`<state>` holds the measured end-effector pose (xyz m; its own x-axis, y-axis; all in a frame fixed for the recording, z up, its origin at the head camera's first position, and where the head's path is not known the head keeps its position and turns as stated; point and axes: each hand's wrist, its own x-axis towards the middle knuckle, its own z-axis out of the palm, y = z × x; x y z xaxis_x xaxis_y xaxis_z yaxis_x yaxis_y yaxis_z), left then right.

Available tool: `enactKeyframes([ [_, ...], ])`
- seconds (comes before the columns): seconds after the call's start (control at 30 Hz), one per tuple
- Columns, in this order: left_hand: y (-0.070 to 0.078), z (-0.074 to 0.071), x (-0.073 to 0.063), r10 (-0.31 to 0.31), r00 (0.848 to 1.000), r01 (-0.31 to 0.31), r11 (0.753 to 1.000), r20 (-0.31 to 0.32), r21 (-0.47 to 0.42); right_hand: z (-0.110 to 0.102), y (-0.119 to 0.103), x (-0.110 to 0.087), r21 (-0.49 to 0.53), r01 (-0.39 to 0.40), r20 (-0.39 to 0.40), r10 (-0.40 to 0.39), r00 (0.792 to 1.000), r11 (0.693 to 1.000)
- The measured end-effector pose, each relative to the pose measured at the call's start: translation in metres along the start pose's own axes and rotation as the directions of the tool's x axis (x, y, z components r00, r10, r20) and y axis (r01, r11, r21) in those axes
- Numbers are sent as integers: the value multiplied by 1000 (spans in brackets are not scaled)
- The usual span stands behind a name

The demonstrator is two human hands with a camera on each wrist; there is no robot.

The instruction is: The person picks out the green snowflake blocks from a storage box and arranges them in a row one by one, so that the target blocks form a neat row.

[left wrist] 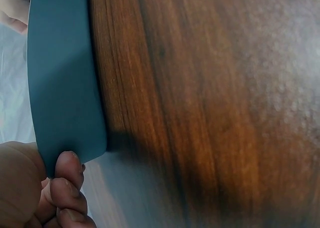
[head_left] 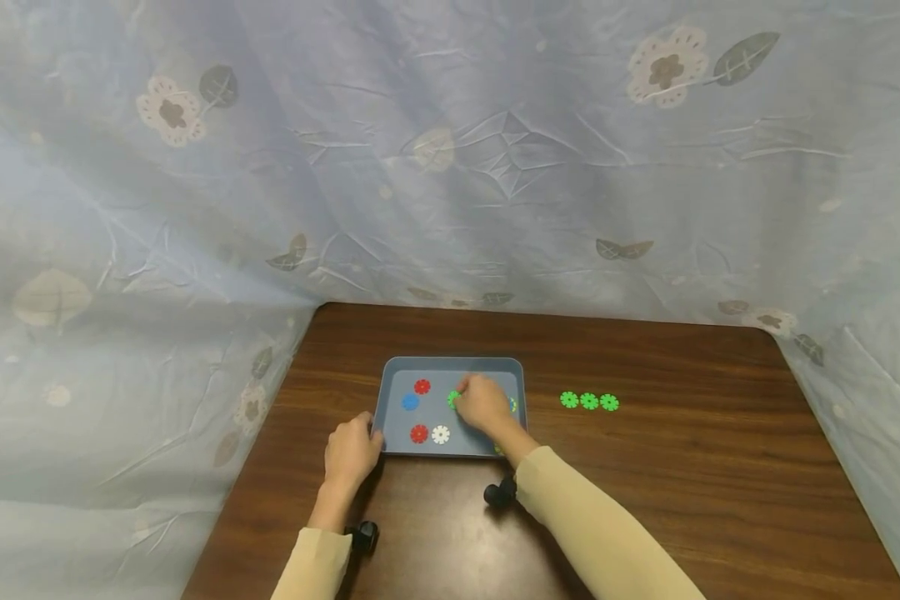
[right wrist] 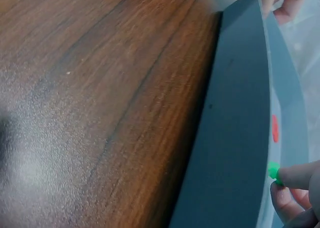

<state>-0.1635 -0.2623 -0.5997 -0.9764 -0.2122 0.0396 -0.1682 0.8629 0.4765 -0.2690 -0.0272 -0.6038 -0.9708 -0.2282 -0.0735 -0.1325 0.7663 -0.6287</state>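
Observation:
A shallow grey-blue tray (head_left: 468, 364) lies on the table with several small flower-shaped plastic discs inside. My left hand (head_left: 352, 450) grips its front left corner; in the left wrist view curled fingers (left wrist: 68, 190) press the outside wall. Over the middle of the tray, my right hand (head_left: 484, 403) pinches a green disc (head_left: 452, 400) between thumb and finger. The right wrist view shows the same green disc (right wrist: 273, 170) at the fingertips. Left of it lie a red disc (head_left: 422, 387) and a blue disc (head_left: 409, 402). Nearer the front are another red disc (head_left: 418, 433) and a white disc (head_left: 440, 434).
Right of the tray, three green discs (head_left: 588, 401) lie in a row on the brown wooden table (head_left: 690, 450). Some yellowish discs are partly hidden by the right hand and forearm. A patterned curtain (head_left: 450, 208) hangs behind the table and at both sides.

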Motion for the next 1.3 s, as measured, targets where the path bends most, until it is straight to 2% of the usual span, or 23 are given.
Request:
enactKeyframes([
  [0.3, -1, 0, 0, -1, 1000, 1, 1000, 15, -2, -26, 4, -7, 131, 17, -74, -7, 997, 991],
  [0.57, -3, 4, 1, 10, 1000, -10, 1000, 15, -9, -55, 21, -15, 200, -2, -133, 29, 991, 980],
  [0.93, -3, 2, 0, 10, 1000, -9, 1000, 18, -9, -92, 64, -21, 207, -64, -228, 112, 967, 976],
  [1.3, -2, 2, 1, 3, 1000, -3, 1000, 21, 5, -121, 115, -41, 224, -128, -244, 183, 952, 966],
])
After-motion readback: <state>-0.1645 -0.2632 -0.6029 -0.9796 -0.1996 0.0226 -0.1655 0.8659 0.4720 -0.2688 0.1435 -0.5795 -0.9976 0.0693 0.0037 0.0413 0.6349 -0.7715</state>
